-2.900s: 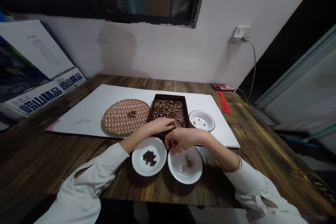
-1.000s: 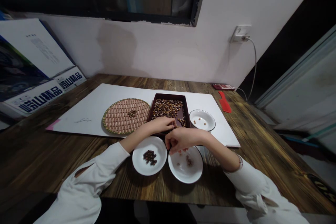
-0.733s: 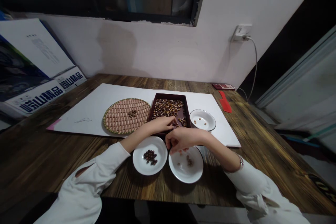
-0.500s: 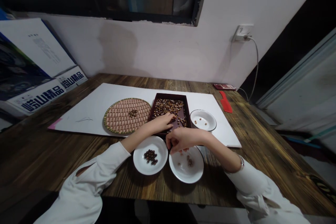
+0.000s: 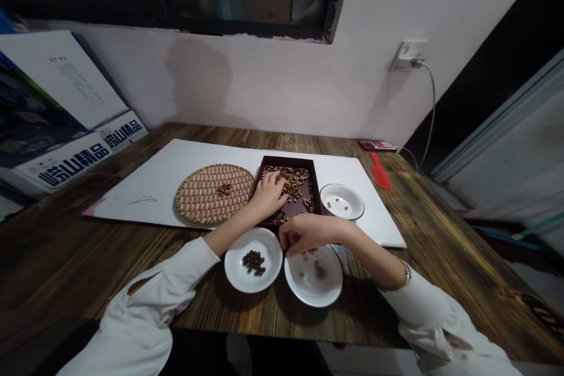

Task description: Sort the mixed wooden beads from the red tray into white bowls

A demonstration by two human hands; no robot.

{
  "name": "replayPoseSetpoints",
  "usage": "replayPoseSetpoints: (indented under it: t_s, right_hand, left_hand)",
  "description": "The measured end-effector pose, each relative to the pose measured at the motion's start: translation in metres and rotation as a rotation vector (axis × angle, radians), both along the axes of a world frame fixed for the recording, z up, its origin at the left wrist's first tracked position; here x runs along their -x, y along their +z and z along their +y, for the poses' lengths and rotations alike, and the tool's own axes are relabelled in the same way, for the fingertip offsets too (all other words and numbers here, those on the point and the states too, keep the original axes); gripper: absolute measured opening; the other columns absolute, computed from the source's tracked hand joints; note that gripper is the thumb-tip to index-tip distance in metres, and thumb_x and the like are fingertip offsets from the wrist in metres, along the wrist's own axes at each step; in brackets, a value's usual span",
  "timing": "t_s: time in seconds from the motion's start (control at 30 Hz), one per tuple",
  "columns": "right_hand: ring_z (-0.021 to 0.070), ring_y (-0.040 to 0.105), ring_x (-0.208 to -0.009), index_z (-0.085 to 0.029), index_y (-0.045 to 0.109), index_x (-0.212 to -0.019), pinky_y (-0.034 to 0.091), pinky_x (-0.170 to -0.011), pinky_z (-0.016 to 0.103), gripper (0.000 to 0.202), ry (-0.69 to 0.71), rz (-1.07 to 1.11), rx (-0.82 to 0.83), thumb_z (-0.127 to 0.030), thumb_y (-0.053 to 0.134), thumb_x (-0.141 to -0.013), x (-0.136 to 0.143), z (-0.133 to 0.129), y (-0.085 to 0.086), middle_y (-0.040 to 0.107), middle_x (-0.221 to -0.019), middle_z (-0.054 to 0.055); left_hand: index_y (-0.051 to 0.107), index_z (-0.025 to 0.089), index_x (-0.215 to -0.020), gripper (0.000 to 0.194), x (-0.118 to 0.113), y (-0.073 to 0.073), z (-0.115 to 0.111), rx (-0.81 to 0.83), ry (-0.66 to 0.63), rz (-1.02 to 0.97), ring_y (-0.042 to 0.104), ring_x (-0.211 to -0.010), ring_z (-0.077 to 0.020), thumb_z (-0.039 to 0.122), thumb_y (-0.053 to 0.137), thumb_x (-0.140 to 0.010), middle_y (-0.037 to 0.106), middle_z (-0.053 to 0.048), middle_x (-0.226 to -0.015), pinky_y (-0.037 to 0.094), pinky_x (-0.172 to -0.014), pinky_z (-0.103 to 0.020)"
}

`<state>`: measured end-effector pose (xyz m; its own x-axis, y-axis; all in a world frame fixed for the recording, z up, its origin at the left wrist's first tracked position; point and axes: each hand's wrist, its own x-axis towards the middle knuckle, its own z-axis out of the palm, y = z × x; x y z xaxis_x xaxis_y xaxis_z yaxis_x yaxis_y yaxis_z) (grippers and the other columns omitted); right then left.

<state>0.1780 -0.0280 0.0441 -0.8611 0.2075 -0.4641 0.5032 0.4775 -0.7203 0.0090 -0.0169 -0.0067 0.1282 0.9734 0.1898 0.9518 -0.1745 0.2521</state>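
Note:
A dark rectangular tray [image 5: 314, 188] holds many mixed brown and tan beads [image 5: 296, 179]. My left hand [image 5: 268, 192] lies inside it with fingers spread on the beads. My right hand [image 5: 303, 234] hovers, fingers curled down, over the far rim of a white bowl [image 5: 314, 289] holding a few beads; whether it pinches a bead is hidden. Left of that bowl, another white bowl [image 5: 252, 273] carries a small heap of dark beads. A third white bowl [image 5: 342, 201] with a few beads stands right of the tray. A round woven mat [image 5: 200, 200] with a few beads lies left of the tray.
A white sheet [image 5: 167, 164] covers the middle of the wooden table [image 5: 79, 258]. A red comb [image 5: 378, 171] and a small red object [image 5: 376, 145] lie at the far right. Printed boards [image 5: 66, 147] lean at the left. A cable hangs from a wall socket [image 5: 409, 54].
My left hand has slid from the tray's near edge further in, onto the beads, with its fingers spread. My right hand has stayed over the near right bowl.

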Motion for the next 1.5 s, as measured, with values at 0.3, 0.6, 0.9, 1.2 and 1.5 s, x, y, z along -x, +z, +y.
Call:
replayPoseSetpoints:
  t_s: [0.3, 0.6, 0.9, 1.2, 1.5]
  right_hand:
    - [0.0068, 0.052, -0.047, -0.016, 0.061, -0.092, 0.039, -0.045, 0.018, 0.019, 0.029, -0.003, -0.037, -0.030, 0.065, -0.080, 0.000, 0.000, 0.000, 0.058, -0.061, -0.005]
    - [0.0088, 0.057, -0.051, -0.017, 0.059, -0.091, 0.042, -0.046, 0.018, 0.021, 0.022, 0.004, -0.025, -0.032, 0.066, -0.079, -0.001, 0.001, -0.003, 0.059, -0.065, -0.004]
    - [0.0093, 0.058, -0.052, -0.017, 0.060, -0.092, 0.043, -0.045, 0.018, 0.019, 0.037, 0.008, -0.055, -0.030, 0.065, -0.079, -0.001, 0.001, -0.002, 0.059, -0.064, -0.003]
    - [0.0089, 0.057, -0.051, -0.017, 0.060, -0.091, 0.042, -0.045, 0.018, 0.019, 0.032, 0.005, -0.053, -0.029, 0.065, -0.078, -0.001, 0.000, 0.001, 0.059, -0.064, -0.004]
    - [0.0094, 0.057, -0.050, -0.017, 0.059, -0.090, 0.043, -0.043, 0.017, 0.017, 0.034, 0.010, -0.049, -0.028, 0.064, -0.078, -0.001, 0.000, 0.000, 0.059, -0.063, -0.004]
  left_hand:
    - [0.042, 0.014, -0.137, 0.057, 0.002, -0.013, 0.003, 0.189, -0.006, 0.136, 0.032, -0.139, -0.0331, 0.040, 0.052, -0.087, 0.034, -0.021, -0.150, 0.025, -0.112, -0.047]
    - [0.051, 0.014, -0.129, 0.047, 0.001, -0.006, -0.001, 0.161, -0.026, 0.206, 0.041, -0.132, -0.0331, 0.040, 0.048, -0.090, 0.040, -0.019, -0.147, 0.032, -0.107, -0.045]
    - [0.055, 0.014, -0.124, 0.042, 0.001, -0.007, 0.002, 0.136, -0.024, 0.242, 0.048, -0.121, -0.0343, 0.037, 0.048, -0.090, 0.049, -0.019, -0.134, 0.040, -0.098, -0.045]
    - [0.056, 0.013, -0.122, 0.040, 0.000, -0.003, -0.001, 0.138, -0.032, 0.250, 0.049, -0.120, -0.0332, 0.035, 0.049, -0.090, 0.050, -0.019, -0.129, 0.041, -0.097, -0.044]
    - [0.057, 0.012, -0.121, 0.038, 0.000, -0.003, -0.001, 0.129, -0.018, 0.260, 0.050, -0.117, -0.0319, 0.033, 0.050, -0.090, 0.050, -0.018, -0.124, 0.042, -0.097, -0.043]
